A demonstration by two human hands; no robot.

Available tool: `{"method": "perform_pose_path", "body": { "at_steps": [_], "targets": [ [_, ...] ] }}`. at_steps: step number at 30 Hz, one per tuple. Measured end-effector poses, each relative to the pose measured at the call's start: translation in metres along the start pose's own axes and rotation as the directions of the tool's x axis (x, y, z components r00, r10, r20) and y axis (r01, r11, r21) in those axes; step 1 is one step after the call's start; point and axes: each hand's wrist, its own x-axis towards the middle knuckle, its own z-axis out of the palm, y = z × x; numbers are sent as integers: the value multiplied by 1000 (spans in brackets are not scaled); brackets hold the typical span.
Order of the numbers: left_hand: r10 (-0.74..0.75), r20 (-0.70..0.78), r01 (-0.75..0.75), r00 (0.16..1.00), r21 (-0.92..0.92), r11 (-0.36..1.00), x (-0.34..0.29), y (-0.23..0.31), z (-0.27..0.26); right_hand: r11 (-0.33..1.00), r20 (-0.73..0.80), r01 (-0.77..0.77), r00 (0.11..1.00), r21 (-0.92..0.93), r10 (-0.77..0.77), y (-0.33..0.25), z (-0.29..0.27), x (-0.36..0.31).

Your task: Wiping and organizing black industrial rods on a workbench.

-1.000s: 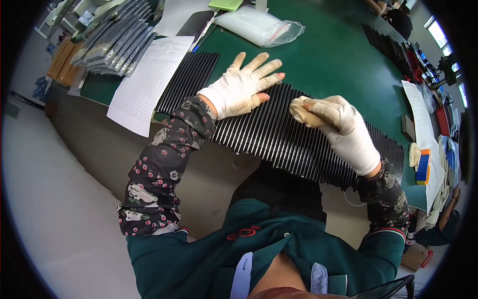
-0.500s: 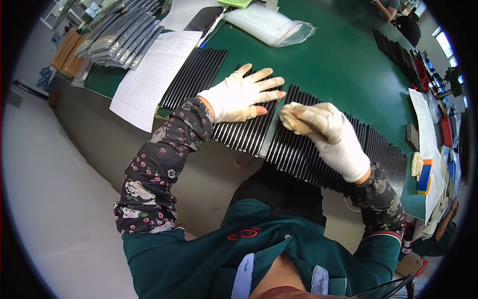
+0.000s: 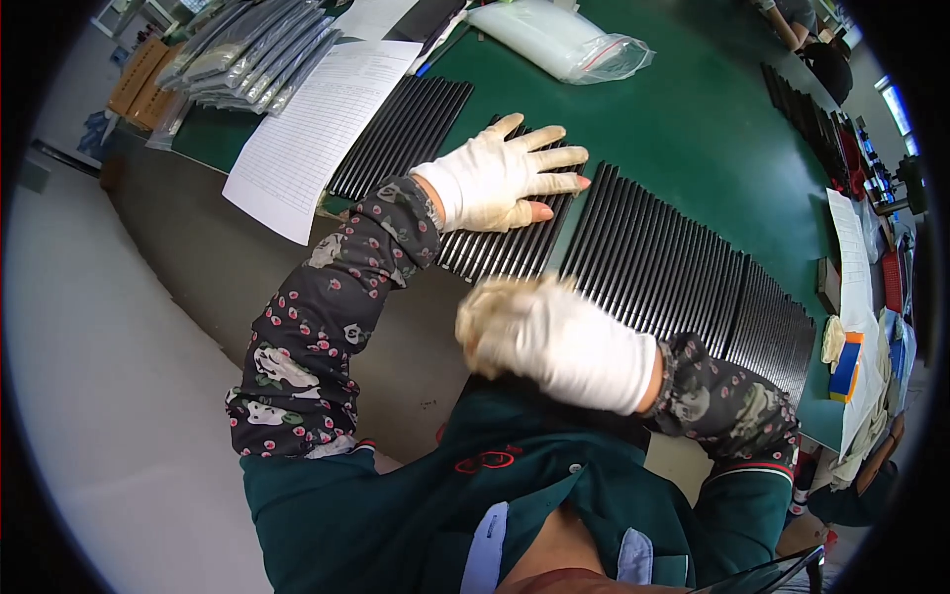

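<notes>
Black slender rods lie side by side in rows along the near edge of the green table. My left hand (image 3: 495, 183), in a white glove with bare thumb and finger tips, rests spread and flat on the middle row of rods (image 3: 500, 255). My gloved right hand (image 3: 584, 351) is closed around a bunched beige cloth (image 3: 483, 322). Motion blurs this hand and cloth, which are over the table's front edge, near my body. Right of the left hand, across a narrow gap, is a wider row of rods (image 3: 648, 247), partly covered by my right hand.
Another rod row (image 3: 404, 134) lies at left beside a printed sheet (image 3: 322, 129). Bagged flat items (image 3: 252, 59) are piled at the far left. A clear plastic bag (image 3: 554, 40) lies at the back. An orange-and-blue box (image 3: 845, 366) sits at right. Another person (image 3: 792, 20) is at the far right.
My right hand has swept left and toward my body with the cloth, off the right row of rods. The left hand stays spread on its rods. The whole view has shifted slightly.
</notes>
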Motion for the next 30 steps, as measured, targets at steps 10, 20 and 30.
{"method": "perform_pose_path", "body": {
  "at_steps": [10,20,30],
  "targets": [
    [19,-10,-19,1000,16,1000,16,10,-14,922,73,25,996,387,-57,-23,-20,-13],
    [102,-58,-104,993,-25,994,57,45,-26,735,-405,-501,619,457,673,-5,-119,-135],
    [121,91,-119,988,-22,993,69,51,-5,796,-393,-555,694,241,603,10,-106,-148]
  ]
}}
